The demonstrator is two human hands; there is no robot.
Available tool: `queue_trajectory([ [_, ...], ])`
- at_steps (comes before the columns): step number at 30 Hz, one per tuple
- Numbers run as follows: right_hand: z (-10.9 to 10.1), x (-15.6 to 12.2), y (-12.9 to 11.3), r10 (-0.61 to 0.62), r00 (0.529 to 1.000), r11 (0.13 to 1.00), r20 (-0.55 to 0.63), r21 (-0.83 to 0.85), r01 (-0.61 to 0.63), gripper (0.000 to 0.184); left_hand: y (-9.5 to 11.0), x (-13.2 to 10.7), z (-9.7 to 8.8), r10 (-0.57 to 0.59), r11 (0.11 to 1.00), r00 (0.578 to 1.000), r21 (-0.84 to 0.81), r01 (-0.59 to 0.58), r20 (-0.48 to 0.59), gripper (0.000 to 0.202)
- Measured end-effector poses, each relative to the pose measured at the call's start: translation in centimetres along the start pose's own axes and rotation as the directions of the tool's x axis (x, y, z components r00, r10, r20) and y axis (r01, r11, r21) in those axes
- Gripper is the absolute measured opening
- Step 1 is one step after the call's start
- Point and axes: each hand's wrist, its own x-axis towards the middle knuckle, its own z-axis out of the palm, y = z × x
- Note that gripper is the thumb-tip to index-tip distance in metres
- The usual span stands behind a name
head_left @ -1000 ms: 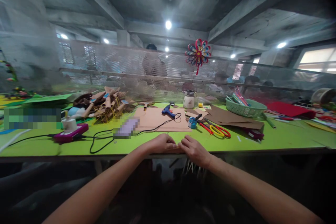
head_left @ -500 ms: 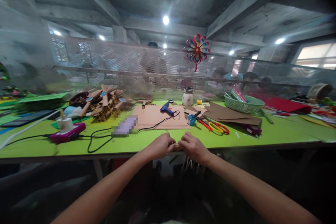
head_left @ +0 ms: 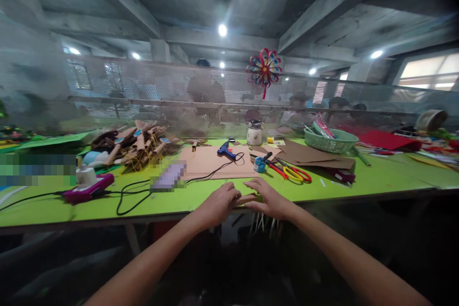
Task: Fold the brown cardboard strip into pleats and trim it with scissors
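Both of my hands rest at the near edge of a green table (head_left: 358, 186). My left hand (head_left: 218, 203) is curled, its fingertips pinching a small brown cardboard strip (head_left: 246, 198) lying on the edge. My right hand (head_left: 269, 199) lies over the strip's right end with fingers stretched fairly flat. Thin pale sticks (head_left: 263, 222) hang below the edge under my right hand. Just beyond the hands lies a brown cardboard sheet (head_left: 211, 162) with a blue glue gun (head_left: 226, 151) on it.
Red and yellow scissors (head_left: 292, 172), a small blue pot (head_left: 258, 165) and brown paper (head_left: 308, 154) lie right of centre. A green basket (head_left: 332, 141) and a white jar (head_left: 254, 134) stand behind. A pile of cardboard rolls (head_left: 143, 143) and a magenta device (head_left: 89, 187) are left. Mesh screen (head_left: 161, 95) backs the table.
My right hand has opened out flatter and slid a little forward on the table. My left hand stays curled at the strip. The view has shifted slightly left.
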Motion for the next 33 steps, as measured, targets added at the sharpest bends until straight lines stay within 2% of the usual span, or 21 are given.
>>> queue_trajectory([
  [3,-1.1,0.3,-0.8,0.016,0.997,0.995,0.072,0.093,-0.023,0.028,1.3,-0.2,-1.2,0.045,0.998,0.999,0.047,-0.044,-0.021,0.02],
  [9,-2.5,0.2,-3.3,0.044,0.996,0.98,0.076,0.188,-0.058,0.032,3.5,-1.2,-4.2,0.04,0.997,0.999,0.065,-0.04,-0.006,0.021],
  [15,-3.6,-0.2,-5.0,0.054,0.998,0.969,0.044,0.238,-0.063,0.031,3.4,-3.1,-6.0,-0.017,0.999,0.999,0.029,0.015,0.052,0.021],
  [20,-3.6,-0.1,-5.3,0.111,0.99,0.939,0.085,0.316,-0.133,0.028,3.4,-4.0,-6.2,-0.037,0.996,0.993,0.086,0.027,0.115,0.024],
  [24,-3.5,0.0,-5.5,0.12,0.989,0.924,0.083,0.354,-0.142,0.026,3.5,-4.3,-5.8,-0.047,0.998,0.994,0.042,0.043,0.102,0.031],
  [30,-3.4,-0.1,-6.0,0.125,0.992,0.946,0.036,0.296,-0.13,0.024,2.9,-4.8,-4.8,-0.051,0.994,0.996,-0.094,0.059,0.078,0.031],
  [33,-3.8,-0.1,-6.2,0.125,0.988,0.96,0.09,0.24,-0.143,0.019,2.7,-5.0,-4.6,-0.05,0.987,0.996,-0.151,0.06,0.067,0.027],
])
